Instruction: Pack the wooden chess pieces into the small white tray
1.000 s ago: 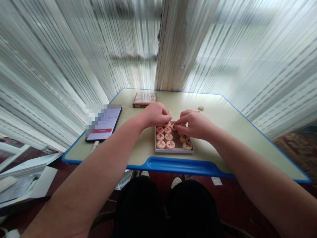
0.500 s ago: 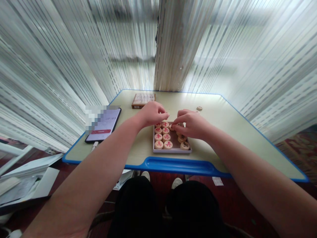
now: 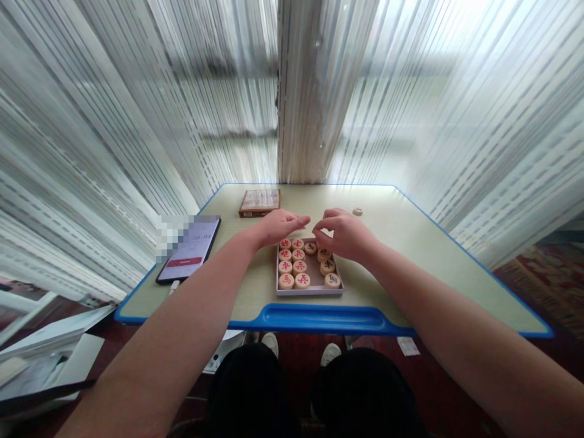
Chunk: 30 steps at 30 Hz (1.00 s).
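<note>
A shallow open box [image 3: 314,292] on the table holds xiangqi pieces in columns. Red-lettered pieces [image 3: 298,267] fill the two left columns, and black-lettered pieces [image 3: 332,280] stand along the right side. One black-lettered piece [image 3: 310,248] lies near the far edge between them. Above the far left corner, my left hand [image 3: 283,225] is open, its fingers stretched to the right. My right hand [image 3: 342,232] hovers over the far right corner with thumb and fingers curled together; whatever they may hold is hidden. It covers part of that corner.
A loose xiangqi piece [image 3: 358,212] lies beyond my right hand. A brown-edged box lid [image 3: 260,202] sits at the back left. At the left, a phone [image 3: 191,249] with a cable lies on the blue-edged table [image 3: 424,255]. Curtains hang behind.
My right hand has moved off the black-lettered piece near the far edge, which now shows. My left hand's fingers have straightened. The camera view has shifted slightly.
</note>
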Motion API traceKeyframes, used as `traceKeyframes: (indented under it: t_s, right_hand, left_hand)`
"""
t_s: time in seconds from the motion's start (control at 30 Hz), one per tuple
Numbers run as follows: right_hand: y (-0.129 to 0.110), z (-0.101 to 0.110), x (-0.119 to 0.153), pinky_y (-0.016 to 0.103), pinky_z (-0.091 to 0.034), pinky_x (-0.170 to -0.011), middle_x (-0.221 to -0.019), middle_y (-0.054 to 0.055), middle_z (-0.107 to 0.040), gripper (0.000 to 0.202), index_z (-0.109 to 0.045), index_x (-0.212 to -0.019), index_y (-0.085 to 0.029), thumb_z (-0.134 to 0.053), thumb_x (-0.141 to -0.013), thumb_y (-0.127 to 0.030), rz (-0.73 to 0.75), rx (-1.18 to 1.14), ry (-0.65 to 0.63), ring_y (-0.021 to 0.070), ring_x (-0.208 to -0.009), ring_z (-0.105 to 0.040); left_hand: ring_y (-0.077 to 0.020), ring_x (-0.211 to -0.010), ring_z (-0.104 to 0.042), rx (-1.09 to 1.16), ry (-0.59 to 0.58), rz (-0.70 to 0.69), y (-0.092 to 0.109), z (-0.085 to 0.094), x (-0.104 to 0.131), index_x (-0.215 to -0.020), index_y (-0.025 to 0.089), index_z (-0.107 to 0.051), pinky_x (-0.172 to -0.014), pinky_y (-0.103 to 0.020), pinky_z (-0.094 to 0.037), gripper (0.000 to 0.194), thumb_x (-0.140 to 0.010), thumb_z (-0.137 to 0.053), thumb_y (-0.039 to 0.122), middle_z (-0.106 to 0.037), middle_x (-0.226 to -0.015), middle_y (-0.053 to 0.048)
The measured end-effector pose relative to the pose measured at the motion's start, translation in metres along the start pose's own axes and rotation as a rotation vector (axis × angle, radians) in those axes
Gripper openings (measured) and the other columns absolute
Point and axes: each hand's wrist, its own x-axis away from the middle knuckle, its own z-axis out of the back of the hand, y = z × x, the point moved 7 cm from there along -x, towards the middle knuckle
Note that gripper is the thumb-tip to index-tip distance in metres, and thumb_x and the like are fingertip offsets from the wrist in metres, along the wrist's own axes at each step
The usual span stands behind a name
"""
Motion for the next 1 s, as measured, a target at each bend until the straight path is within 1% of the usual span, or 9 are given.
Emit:
traceKeyframes:
  t_s: [0.07, 0.13, 0.2, 0.3, 0.4, 0.6, 0.73, 0.87, 1.0]
  right_hand:
    - [0.010, -0.002, -0.002, 0.028, -0.040, -0.068, -0.077, 0.007, -0.061, 0.023, -0.074, -0.079, -0.018, -0.052, -0.078, -0.024, -0.039, 0.013, 0.027, 0.0174, -0.075, -0.053]
    - [0.019, -0.007, -0.003, 0.029, -0.041, -0.071, -0.079, 0.007, -0.061, 0.023, -0.074, -0.080, -0.018, -0.052, -0.078, -0.025, -0.078, 0.001, 0.025, 0.0179, -0.077, -0.054]
    - [0.027, -0.013, -0.005, 0.030, -0.042, -0.076, -0.085, 0.007, -0.063, 0.024, -0.074, -0.089, -0.019, -0.053, -0.078, -0.026, -0.099, -0.041, 0.001, 0.0185, -0.081, -0.055]
    - [0.031, -0.022, -0.006, 0.035, -0.039, -0.090, -0.100, 0.009, -0.064, 0.033, -0.069, -0.107, -0.020, -0.052, -0.082, -0.032, -0.068, -0.117, -0.051, 0.0209, -0.095, -0.055]
    - [0.029, -0.026, -0.007, 0.038, -0.035, -0.097, -0.111, 0.009, -0.064, 0.038, -0.066, -0.113, -0.021, -0.045, -0.088, -0.040, -0.017, -0.172, -0.095, 0.0224, -0.105, -0.053]
    - [0.016, -0.027, -0.005, 0.039, -0.032, -0.100, -0.121, 0.006, -0.062, 0.048, -0.064, -0.116, -0.024, -0.031, -0.092, -0.049, 0.091, -0.184, -0.200, 0.0222, -0.113, -0.050]
    - [0.017, -0.032, -0.004, 0.042, -0.031, -0.099, -0.129, 0.002, -0.057, 0.059, -0.061, -0.120, -0.028, -0.019, -0.091, -0.057, 0.040, -0.180, -0.269, 0.0244, -0.116, -0.046]
    - [0.025, -0.031, -0.005, 0.043, -0.033, -0.096, -0.127, 0.004, -0.059, 0.063, -0.063, -0.118, -0.025, -0.017, -0.091, -0.059, -0.030, -0.125, -0.242, 0.0260, -0.114, -0.046]
    - [0.030, -0.030, -0.007, 0.040, -0.035, -0.094, -0.115, 0.007, -0.065, 0.064, -0.067, -0.110, -0.020, -0.016, -0.093, -0.055, -0.064, -0.095, -0.198, 0.0237, -0.107, -0.051]
  left_hand:
    - [-0.0220, -0.095, -0.061, 0.030, -0.018, 0.003, -0.002, 0.000, 0.000, -0.086, 0.014, -0.072, -0.086, -0.031, -0.043, 0.056, -0.081, -0.042, 0.060, -0.070, -0.097, -0.010]
    - [-0.0215, -0.094, -0.062, 0.080, 0.016, 0.014, -0.005, 0.002, 0.000, -0.085, 0.013, -0.072, -0.085, -0.030, -0.044, 0.057, -0.081, -0.042, 0.062, -0.071, -0.096, -0.010]
    - [-0.0213, -0.089, -0.062, 0.119, 0.038, 0.040, -0.009, 0.002, 0.000, -0.086, 0.013, -0.071, -0.079, -0.030, -0.045, 0.057, -0.077, -0.048, 0.064, -0.071, -0.092, -0.010]
    - [-0.0207, -0.083, -0.062, 0.254, 0.129, 0.124, -0.020, 0.005, -0.001, -0.086, 0.011, -0.069, -0.073, -0.031, -0.048, 0.060, -0.069, -0.055, 0.067, -0.070, -0.089, -0.011]
    - [-0.0196, -0.079, -0.062, 0.398, 0.182, 0.166, -0.026, 0.005, -0.002, -0.082, 0.010, -0.067, -0.073, -0.032, -0.049, 0.061, -0.064, -0.059, 0.068, -0.069, -0.084, -0.012]
    - [-0.0169, -0.077, -0.061, 0.557, 0.167, 0.232, -0.030, -0.001, -0.004, -0.074, 0.012, -0.067, -0.079, -0.034, -0.048, 0.050, -0.063, -0.066, 0.061, -0.069, -0.081, -0.010]
    - [-0.0165, -0.078, -0.062, 0.620, 0.174, 0.243, -0.028, -0.003, -0.004, -0.072, 0.011, -0.067, -0.080, -0.033, -0.049, 0.047, -0.063, -0.068, 0.058, -0.069, -0.081, -0.009]
    - [-0.0145, -0.073, -0.062, 0.644, 0.161, 0.275, -0.028, -0.003, -0.004, -0.072, 0.011, -0.067, -0.079, -0.033, -0.049, 0.042, -0.062, -0.071, 0.052, -0.069, -0.077, -0.008]
    - [-0.0137, -0.070, -0.062, 0.636, 0.121, 0.276, -0.026, -0.004, -0.003, -0.074, 0.011, -0.067, -0.074, -0.032, -0.050, 0.037, -0.064, -0.071, 0.047, -0.069, -0.080, -0.009]
